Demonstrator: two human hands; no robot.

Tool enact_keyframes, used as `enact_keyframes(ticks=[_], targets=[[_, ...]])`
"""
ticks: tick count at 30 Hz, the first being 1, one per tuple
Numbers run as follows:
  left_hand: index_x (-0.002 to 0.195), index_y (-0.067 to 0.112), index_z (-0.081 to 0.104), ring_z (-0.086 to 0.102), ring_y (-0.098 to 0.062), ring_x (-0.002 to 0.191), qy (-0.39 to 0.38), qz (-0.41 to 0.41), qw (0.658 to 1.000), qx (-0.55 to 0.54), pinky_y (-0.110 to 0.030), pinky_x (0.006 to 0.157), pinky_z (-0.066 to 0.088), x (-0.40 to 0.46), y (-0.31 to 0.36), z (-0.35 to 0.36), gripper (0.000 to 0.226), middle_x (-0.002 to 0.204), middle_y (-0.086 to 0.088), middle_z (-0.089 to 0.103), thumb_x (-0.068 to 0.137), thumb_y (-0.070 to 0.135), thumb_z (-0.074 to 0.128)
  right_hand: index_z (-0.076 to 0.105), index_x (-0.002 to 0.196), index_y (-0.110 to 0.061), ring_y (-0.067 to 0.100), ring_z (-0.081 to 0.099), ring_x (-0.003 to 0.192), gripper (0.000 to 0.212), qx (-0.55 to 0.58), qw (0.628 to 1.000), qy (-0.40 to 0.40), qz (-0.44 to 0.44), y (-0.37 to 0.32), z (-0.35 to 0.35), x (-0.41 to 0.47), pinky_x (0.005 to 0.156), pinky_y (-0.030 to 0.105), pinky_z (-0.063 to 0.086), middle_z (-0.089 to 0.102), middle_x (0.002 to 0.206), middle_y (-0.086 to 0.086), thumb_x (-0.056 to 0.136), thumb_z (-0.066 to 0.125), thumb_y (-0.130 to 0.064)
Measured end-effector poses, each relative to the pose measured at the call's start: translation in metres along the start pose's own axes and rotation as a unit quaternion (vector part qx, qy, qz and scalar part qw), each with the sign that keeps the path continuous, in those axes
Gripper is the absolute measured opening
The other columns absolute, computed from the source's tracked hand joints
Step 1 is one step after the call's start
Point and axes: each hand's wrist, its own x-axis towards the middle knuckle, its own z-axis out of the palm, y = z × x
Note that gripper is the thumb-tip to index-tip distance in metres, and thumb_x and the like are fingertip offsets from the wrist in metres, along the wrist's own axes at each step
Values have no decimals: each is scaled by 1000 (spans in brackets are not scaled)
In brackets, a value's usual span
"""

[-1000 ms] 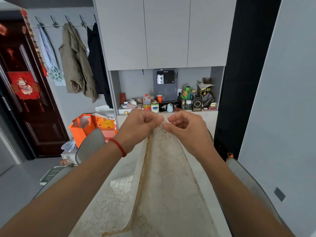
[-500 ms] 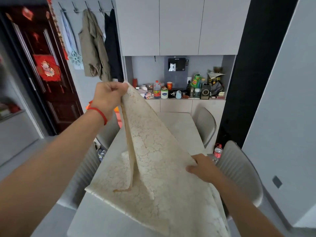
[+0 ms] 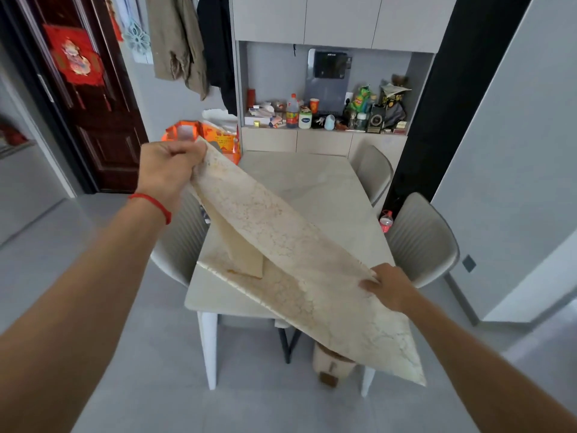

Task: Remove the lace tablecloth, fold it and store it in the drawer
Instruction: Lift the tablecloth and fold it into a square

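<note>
The orange bag [image 3: 199, 134] sits on the floor just behind the left hand [image 3: 168, 170], and white paper sticks out of its top. To the right of that hand, far back, the open shelf [image 3: 324, 128] is packed with bottles, jars, a cup and small boxes. The doors under the shelf are shut.

The left hand is up high, past the left edge of the table [image 3: 312, 189], and a red string [image 3: 153, 203] goes round its wrist. Its fingers are closed tight on one corner of the lace tablecloth [image 3: 281, 245]. From that hand the cloth runs down and to the right, folded over itself. A loose flap hangs under the hand and touches the table near the front left edge. The back half of the table top is bare. Two grey chairs [image 3: 418, 239] stand on the right side of the table, and one more is on the left, under the left arm.

The right hand [image 3: 390, 287] is low, over the front right corner of the table. It pinches the cloth's right edge between thumb and fingers. Past this hand the cloth hangs down off the table's front edge to a point. A brown bag [image 3: 331, 364] sits on the floor under the table. The grey floor in front of the table is open.
</note>
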Motion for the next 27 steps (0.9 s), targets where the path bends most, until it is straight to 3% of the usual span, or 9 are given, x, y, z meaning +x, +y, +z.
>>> enact_keyframes(ticks=[2,5,9,13,16,18,22,25,27], targets=[[93,0,77,59,-22,85,-30,11,999,5,-34,79,51,-27,20,-5,11,79,-10,67,94,10,70,74,96,-6,35,70,90,26,2,1000,10,9,8,-3,-22,72,39,52,76,94,15,101,67,-30],[100,-8,76,62,-25,84,-36,48,998,-12,-36,74,51,-64,58,-11,20,91,-21,69,93,11,71,66,78,-7,28,65,63,33,48,997,39,35,21,-20,-38,57,35,50,68,69,9,100,69,-32],[75,7,77,64,-27,82,-1,76,997,-14,-38,75,55,-110,113,1,18,87,-21,69,92,11,72,58,78,-12,22,59,61,35,55,998,-2,21,48,-36,-60,54,32,41,61,68,4,99,70,-38],[55,17,75,65,-24,76,31,82,996,4,-37,73,58,-145,151,19,33,77,-13,68,88,12,73,49,69,-17,14,46,55,42,66,997,-45,0,88,-22,-95,52,29,33,47,62,-4,98,71,-38],[50,22,74,68,-11,61,49,72,996,23,-27,64,58,-168,161,28,38,58,7,70,87,15,74,53,66,-20,10,51,51,39,68,994,-87,-2,115,2,-122,46,22,37,53,61,-4,98,69,-35],[50,21,73,72,-11,63,88,52,995,13,-29,64,61,-179,163,26,36,60,8,71,86,17,74,52,68,-22,9,54,55,35,70,991,-117,-2,132,20,-140,40,13,36,56,66,-3,99,68,-28],[48,22,71,69,-11,61,180,36,983,7,-26,62,61,-190,161,8,36,65,4,68,83,24,75,69,92,0,35,71,99,24,42,987,-154,18,159,43,-171,67,30,37,74,100,20,100,66,-22],[50,23,71,64,1,51,227,35,973,15,-19,57,58,-196,155,-17,29,53,16,64,78,29,74,69,85,-13,32,68,92,20,54,992,-108,22,163,30,-178,75,35,44,68,87,12,100,64,-25],[55,24,66,63,2,56,264,20,964,19,-25,65,63,-193,146,-40,21,61,15,64,73,33,72,67,81,-20,30,65,92,22,41,998,-49,26,164,5,-177,80,37,48,68,84,6,99,63,-31]])
